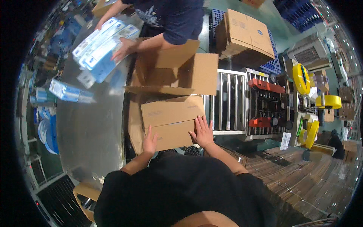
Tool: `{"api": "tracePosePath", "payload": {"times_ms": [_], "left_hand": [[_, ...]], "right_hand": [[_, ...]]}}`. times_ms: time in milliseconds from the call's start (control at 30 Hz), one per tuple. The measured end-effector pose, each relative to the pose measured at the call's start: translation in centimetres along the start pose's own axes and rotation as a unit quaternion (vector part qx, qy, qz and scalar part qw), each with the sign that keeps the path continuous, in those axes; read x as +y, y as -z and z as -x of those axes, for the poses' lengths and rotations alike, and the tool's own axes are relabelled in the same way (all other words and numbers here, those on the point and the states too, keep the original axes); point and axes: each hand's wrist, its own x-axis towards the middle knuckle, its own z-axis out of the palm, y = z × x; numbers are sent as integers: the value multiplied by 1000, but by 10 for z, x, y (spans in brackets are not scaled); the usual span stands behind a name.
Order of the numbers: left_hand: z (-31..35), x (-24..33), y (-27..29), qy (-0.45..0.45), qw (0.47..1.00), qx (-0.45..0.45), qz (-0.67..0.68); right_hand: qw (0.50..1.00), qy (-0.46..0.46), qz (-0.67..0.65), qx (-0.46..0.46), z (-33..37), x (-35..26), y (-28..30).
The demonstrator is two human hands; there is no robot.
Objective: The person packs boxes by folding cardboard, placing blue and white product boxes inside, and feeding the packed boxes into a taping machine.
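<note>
Rollers [228,102] and table [90,128] flank a carton [171,131]; left hand [150,143], right hand [204,135] touch it, unclenched.

- The cardboard box [172,112] is plain brown, with small dark print on its top flaps.
- Both flaps are folded down, meeting along a seam that runs crosswise; a thin bluish line shows along part of it.
- It sits slightly askew, its right end farther forward.
- It lies just on the near side of the open carton [205,73], left of the metal rollers [228,100].
</note>
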Motion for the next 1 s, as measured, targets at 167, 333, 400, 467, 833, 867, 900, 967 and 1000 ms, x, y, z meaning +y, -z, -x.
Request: {"api": "tracePosePath", "payload": {"times_ms": [167, 333, 400, 467, 833, 867, 900, 967, 1000], "left_hand": [[1, 53, -114, -175, 981, 25, -76], [-57, 142, -211, -159, 985, -62, -29], [-79, 169, -242, -198, 977, -72, -46], [-93, 211, -266, -215, 970, -95, -65], [-123, 345, -409, -210, 964, -161, -38], [-125, 347, -419, -205, 965, -148, -67], [-124, 355, -428, -206, 964, -157, -63], [-116, 383, -446, -217, 958, -178, -67], [-120, 384, -455, -253, 950, -160, -85]], "right_hand": [[995, 29, -75, 53, -19, 70, 16], [998, -16, 3, 61, -46, 180, 51], [995, -44, 1, 90, -46, 221, 58], [988, -77, -3, 137, -43, 262, 65], [926, -276, 19, 257, 1, 398, 90], [921, -288, -3, 264, 12, 386, 79], [914, -301, -23, 272, 28, 376, 66], [882, -324, -118, 321, 74, 351, 29], [877, -385, -131, 256, 98, 332, 5]]}}
